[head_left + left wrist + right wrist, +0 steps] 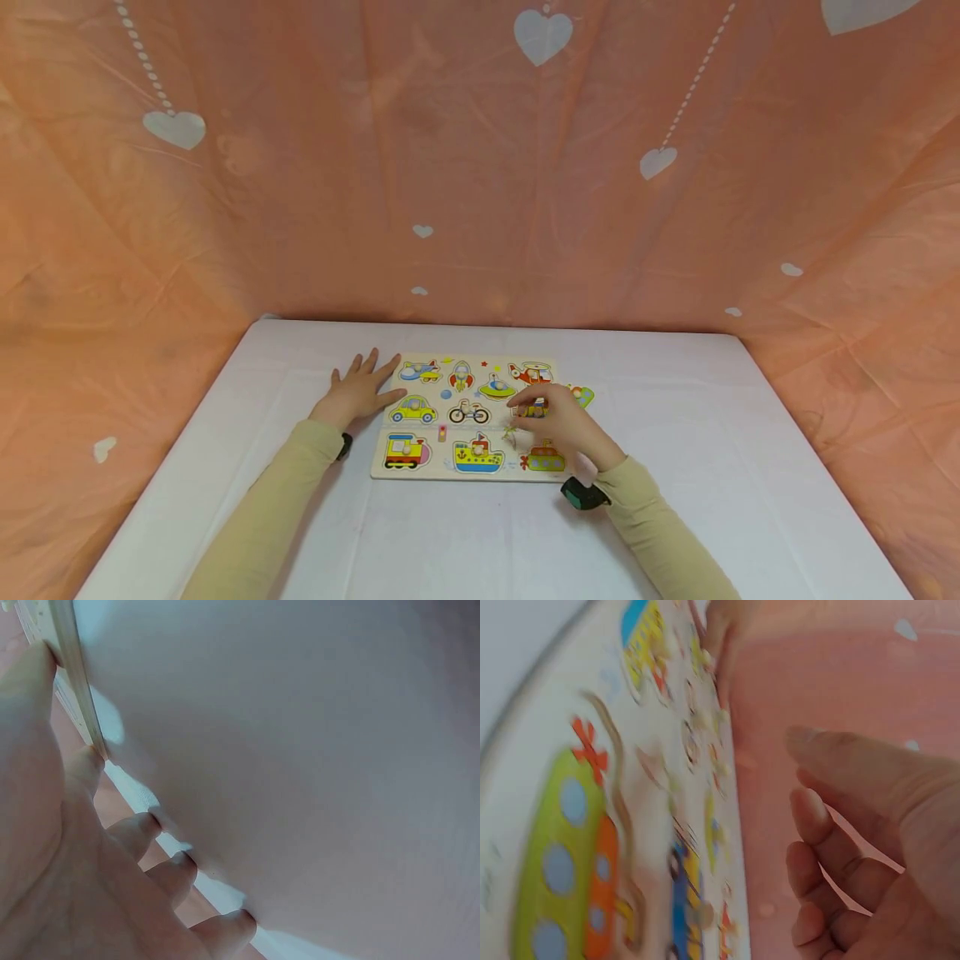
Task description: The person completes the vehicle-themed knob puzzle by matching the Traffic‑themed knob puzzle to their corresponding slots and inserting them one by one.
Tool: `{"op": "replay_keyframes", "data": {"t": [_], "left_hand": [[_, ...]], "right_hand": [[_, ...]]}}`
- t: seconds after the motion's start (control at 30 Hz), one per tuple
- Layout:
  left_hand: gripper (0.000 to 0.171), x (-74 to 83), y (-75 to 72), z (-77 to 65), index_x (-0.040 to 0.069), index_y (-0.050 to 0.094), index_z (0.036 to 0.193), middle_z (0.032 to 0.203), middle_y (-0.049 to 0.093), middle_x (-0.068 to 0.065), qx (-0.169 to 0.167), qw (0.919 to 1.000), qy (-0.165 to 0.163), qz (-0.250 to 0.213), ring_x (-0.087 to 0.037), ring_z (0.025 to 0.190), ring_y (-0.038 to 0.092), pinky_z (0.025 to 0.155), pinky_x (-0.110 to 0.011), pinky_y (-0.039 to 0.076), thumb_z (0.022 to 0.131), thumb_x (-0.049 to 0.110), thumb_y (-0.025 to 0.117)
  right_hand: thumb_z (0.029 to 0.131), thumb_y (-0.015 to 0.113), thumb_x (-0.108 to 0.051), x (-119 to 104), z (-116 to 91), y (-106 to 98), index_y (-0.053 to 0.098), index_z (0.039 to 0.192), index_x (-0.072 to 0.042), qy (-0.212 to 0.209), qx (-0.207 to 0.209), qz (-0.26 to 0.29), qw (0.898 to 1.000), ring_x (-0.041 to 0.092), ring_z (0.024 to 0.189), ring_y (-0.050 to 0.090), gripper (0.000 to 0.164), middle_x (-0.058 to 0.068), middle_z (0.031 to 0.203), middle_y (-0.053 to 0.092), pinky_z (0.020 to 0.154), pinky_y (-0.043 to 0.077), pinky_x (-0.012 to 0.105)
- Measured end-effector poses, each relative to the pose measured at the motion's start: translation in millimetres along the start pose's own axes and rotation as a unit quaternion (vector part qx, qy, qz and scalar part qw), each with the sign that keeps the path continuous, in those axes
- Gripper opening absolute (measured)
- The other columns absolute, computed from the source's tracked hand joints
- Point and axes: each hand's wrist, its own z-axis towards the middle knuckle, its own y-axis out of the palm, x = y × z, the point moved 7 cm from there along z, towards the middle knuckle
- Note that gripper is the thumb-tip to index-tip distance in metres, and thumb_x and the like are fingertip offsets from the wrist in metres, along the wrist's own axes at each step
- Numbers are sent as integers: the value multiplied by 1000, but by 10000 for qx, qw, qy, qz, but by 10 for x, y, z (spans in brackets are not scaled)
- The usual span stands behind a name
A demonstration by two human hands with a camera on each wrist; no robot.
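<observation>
A wooden peg puzzle board (442, 475) with vehicle pictures lies on the white table. My left hand (352, 393) rests at its left side with fingers spread; thumb and index finger are at the board's edge in the left wrist view. Over the board's right half hovers my right hand (558, 421), fingers loosely bent. In the right wrist view a gap shows between thumb and fingertips (810, 814), with nothing in it. Near that hand are the green submarine (543, 457), with a brown slot line beside it in the right wrist view, and a partly hidden blue-and-yellow vehicle (686, 900).
A green piece (585, 396) shows past the right hand at the board's right edge, partly hidden. The train (407, 451), boat (477, 457), car (412, 409) and bicycle (469, 412) are on the board. Behind the table hangs an orange curtain (480, 192) with white hearts.
</observation>
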Motion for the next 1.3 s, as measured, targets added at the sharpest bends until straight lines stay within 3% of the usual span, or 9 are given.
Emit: {"op": "replay_keyframes", "data": {"t": [0.3, 0.6, 0.83, 1.3], "left_hand": [[80, 22, -4, -14, 18, 22, 153, 156, 6, -25, 42, 10000, 30, 10, -51, 139, 0, 102, -73, -1, 91, 56, 54], [78, 8, -4, -30, 17, 23, 153, 156, 6, -25, 4, 10000, 40, -21, -50, 139, 1, 103, -72, 0, 92, 54, 53], [78, 9, -2, -43, 17, 23, 153, 156, 6, -26, 2, 10000, 50, -41, -51, 139, 1, 102, -73, 0, 92, 55, 53], [77, 20, -16, -48, 17, 24, 153, 156, 7, -25, 72, 10000, 56, -40, -50, 139, 2, 103, -72, 1, 92, 54, 53]], "right_hand": [[79, 79, -12, 167, -40, -341, 73, 101, -4, 247, 527, -202, 9981, 21, 75, 55, 24, -3, 82, 64, 64, 40, 28], [79, 80, -15, 427, -113, -517, 72, 105, -3, 697, 772, -60, 9946, 25, 68, 55, 29, 2, 83, 64, 54, 49, 25], [80, 79, -12, 544, -138, -602, 72, 103, -1, 804, 874, -145, 9928, 27, 71, 50, 27, 1, 78, 62, 58, 38, 26], [80, 79, -15, 869, -196, -664, 72, 102, -5, 1226, 881, 69, 9885, 18, 79, 56, 25, 1, 84, 68, 65, 40, 26]]}}
